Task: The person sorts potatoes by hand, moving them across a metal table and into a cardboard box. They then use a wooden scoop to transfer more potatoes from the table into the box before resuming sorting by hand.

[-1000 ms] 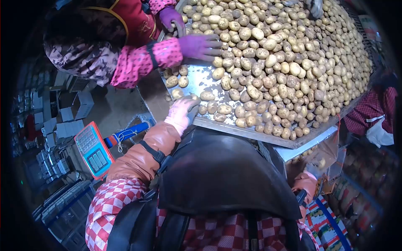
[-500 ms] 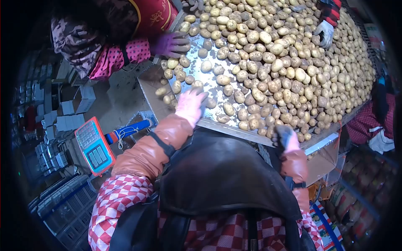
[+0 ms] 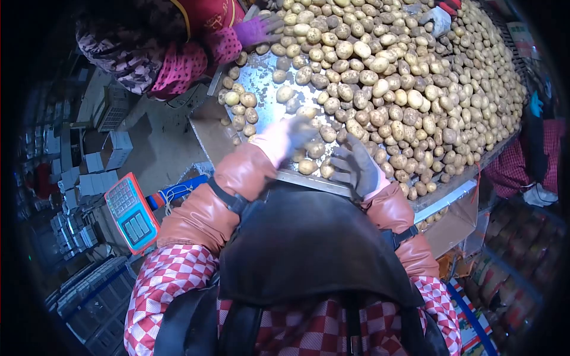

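A large heap of potatoes (image 3: 409, 98) covers most of the metal tabletop (image 3: 265, 70). Over the table's near left part, my left hand (image 3: 286, 140) reaches in among several loose potatoes; its gloved fingers are smeared by motion, so any hold is hidden. My right hand (image 3: 361, 167), in a grey-dark glove, lies at the near edge with its fingers spread. It is beside a few potatoes (image 3: 307, 167) between the two hands, and I see nothing held in it. A small group of potatoes (image 3: 239, 109) sits at the left edge.
A co-worker's purple-gloved hand (image 3: 256, 31) rests at the far left edge; another person's white-gloved hand (image 3: 439, 22) is on the heap. A scale display (image 3: 132, 212) stands left of my arm. Cardboard boxes are below the table's left (image 3: 202, 127) and right (image 3: 456, 224) sides.
My right hand has moved left along the near edge, toward my left hand. My left hand has shifted right. The purple-gloved hand and the white-gloved hand have moved farther away.
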`<state>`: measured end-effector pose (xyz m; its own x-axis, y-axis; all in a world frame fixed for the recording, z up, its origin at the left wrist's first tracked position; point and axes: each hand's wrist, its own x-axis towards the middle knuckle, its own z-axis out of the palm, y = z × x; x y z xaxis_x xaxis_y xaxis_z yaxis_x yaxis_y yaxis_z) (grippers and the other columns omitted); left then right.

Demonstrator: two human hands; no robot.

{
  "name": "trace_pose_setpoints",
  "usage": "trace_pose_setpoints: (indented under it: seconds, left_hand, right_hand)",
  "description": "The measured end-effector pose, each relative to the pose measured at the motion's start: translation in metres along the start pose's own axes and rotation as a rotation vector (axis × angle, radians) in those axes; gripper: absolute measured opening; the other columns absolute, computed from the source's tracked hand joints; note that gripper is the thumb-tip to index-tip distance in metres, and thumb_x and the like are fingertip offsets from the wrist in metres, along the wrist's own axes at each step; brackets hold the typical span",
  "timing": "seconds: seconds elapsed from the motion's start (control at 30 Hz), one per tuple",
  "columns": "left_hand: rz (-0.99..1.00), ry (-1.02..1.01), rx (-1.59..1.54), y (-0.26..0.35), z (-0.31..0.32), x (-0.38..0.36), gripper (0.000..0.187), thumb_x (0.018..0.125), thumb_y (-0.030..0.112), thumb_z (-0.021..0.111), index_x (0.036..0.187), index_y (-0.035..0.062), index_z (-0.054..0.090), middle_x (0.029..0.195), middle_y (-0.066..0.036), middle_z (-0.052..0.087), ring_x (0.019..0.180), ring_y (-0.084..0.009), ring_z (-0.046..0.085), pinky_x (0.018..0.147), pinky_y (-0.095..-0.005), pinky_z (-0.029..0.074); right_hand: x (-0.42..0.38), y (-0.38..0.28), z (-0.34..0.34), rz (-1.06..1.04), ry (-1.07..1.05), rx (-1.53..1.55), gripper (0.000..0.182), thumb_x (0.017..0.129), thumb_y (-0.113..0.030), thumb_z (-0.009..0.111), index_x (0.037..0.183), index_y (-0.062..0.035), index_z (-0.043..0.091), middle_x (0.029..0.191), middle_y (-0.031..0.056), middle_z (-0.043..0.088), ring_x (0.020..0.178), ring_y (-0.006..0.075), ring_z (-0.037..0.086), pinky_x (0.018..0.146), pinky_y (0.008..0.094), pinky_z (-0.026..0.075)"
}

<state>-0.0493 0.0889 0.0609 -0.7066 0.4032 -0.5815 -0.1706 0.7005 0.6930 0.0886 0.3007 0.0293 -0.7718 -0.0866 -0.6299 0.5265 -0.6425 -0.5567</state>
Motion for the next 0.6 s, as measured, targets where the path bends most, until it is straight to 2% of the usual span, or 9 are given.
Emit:
trace_pose_setpoints:
  seconds: [0.07, 0.1, 0.2, 0.3, 0.33, 0.4, 0.47, 0.53, 0.6]
  left_hand:
    - [0.355, -0.077, -0.585, -0.07, 0.061, 0.044, 0.042, 0.091, 0.024, 0.067, 0.132, 0.0151, 0.062, 0.11, -0.017, 0.071, 0.1, -0.0222, 0.068, 0.087, -0.0361, 0.055]
    - [0.206, -0.009, 0.289, -0.007, 0.042, 0.015, 0.037, 0.092, 0.018, 0.063, 0.129, 0.0143, 0.063, 0.118, -0.014, 0.07, 0.105, -0.0265, 0.067, 0.091, -0.036, 0.053]
    - [0.931, 0.074, 0.707, -0.053, 0.036, 0.029, 0.027, 0.084, 0.02, 0.069, 0.111, 0.0153, 0.067, 0.116, -0.01, 0.067, 0.119, -0.0323, 0.055, 0.104, -0.0454, 0.042]
    - [0.497, 0.231, 0.816, -0.049, 0.004, 0.022, 0.036, 0.079, 0.033, 0.074, 0.11, 0.0165, 0.068, 0.124, -0.013, 0.059, 0.118, -0.0345, 0.053, 0.102, -0.0491, 0.042]
    - [0.405, 0.392, 0.728, -0.073, 0.001, 0.03, 0.04, 0.078, 0.035, 0.075, 0.114, 0.0168, 0.068, 0.124, -0.014, 0.059, 0.118, -0.0352, 0.053, 0.102, -0.0491, 0.042]
    - [0.294, 0.358, 0.798, -0.084, -0.026, 0.033, 0.041, 0.079, 0.032, 0.074, 0.116, 0.016, 0.067, 0.124, -0.015, 0.058, 0.121, -0.0353, 0.052, 0.101, -0.0495, 0.042]
    - [0.21, 0.69, 0.829, -0.099, -0.02, 0.036, 0.038, 0.08, 0.027, 0.072, 0.115, 0.0145, 0.066, 0.124, -0.016, 0.058, 0.119, -0.0359, 0.053, 0.099, -0.0491, 0.043]
    - [0.392, 0.584, 0.731, -0.085, 0.002, 0.036, 0.041, 0.077, 0.02, 0.073, 0.117, 0.0151, 0.066, 0.123, -0.017, 0.059, 0.116, -0.0372, 0.055, 0.095, -0.0504, 0.045]
    - [0.664, 0.337, 0.707, -0.044, 0.037, 0.025, 0.047, 0.077, 0.02, 0.073, 0.122, 0.0175, 0.063, 0.132, -0.017, 0.054, 0.127, -0.0373, 0.049, 0.104, -0.0555, 0.04]
  right_hand:
    - [-0.009, -0.012, 0.019, 0.058, -0.095, 0.048, 0.057, 0.099, -0.022, 0.056, 0.152, -0.0191, 0.034, 0.138, 0.0135, 0.05, 0.109, 0.0209, 0.058, 0.077, 0.0261, 0.053]
    - [0.0, 0.0, 0.0, -0.039, -0.141, -0.151, 0.048, 0.1, -0.02, 0.055, 0.145, -0.0155, 0.041, 0.129, 0.0124, 0.055, 0.1, 0.0187, 0.059, 0.071, 0.0242, 0.051]
    - [-0.017, -0.007, -0.047, -0.027, -0.028, 0.056, 0.027, 0.1, -0.014, 0.046, 0.124, -0.0095, 0.059, 0.11, 0.0088, 0.064, 0.087, 0.0143, 0.063, 0.065, 0.022, 0.049]
    - [-0.089, -0.017, -0.11, -0.397, 0.208, -0.119, 0.028, 0.099, -0.024, 0.054, 0.121, -0.0078, 0.057, 0.103, 0.0078, 0.061, 0.076, 0.0148, 0.059, 0.052, 0.018, 0.044]
    - [-0.112, -0.02, -0.169, -0.306, 0.042, 0.413, 0.031, 0.096, -0.029, 0.059, 0.12, -0.0089, 0.058, 0.104, 0.008, 0.061, 0.072, 0.0148, 0.058, 0.052, 0.0175, 0.044]
    - [-0.159, -0.024, -0.187, -0.424, 0.931, 0.126, 0.032, 0.098, -0.032, 0.058, 0.121, -0.0089, 0.06, 0.107, 0.0093, 0.062, 0.064, 0.017, 0.056, 0.054, 0.0201, 0.045]
    - [-0.224, 0.015, -0.367, -0.304, 1.106, -0.664, 0.043, 0.098, -0.037, 0.053, 0.131, -0.0104, 0.058, 0.124, 0.0107, 0.061, 0.106, 0.0233, 0.063, 0.084, 0.0375, 0.054]
    - [-0.202, -0.01, -0.304, -0.567, 1.261, 0.097, 0.046, 0.099, -0.036, 0.05, 0.136, -0.0107, 0.055, 0.129, 0.0128, 0.059, 0.121, 0.0256, 0.057, 0.092, 0.039, 0.051]
    - [-0.15, -0.022, -0.218, -0.566, 1.078, -0.077, 0.046, 0.098, -0.035, 0.052, 0.136, -0.0109, 0.056, 0.132, 0.0159, 0.058, 0.12, 0.0285, 0.058, 0.094, 0.0378, 0.05]
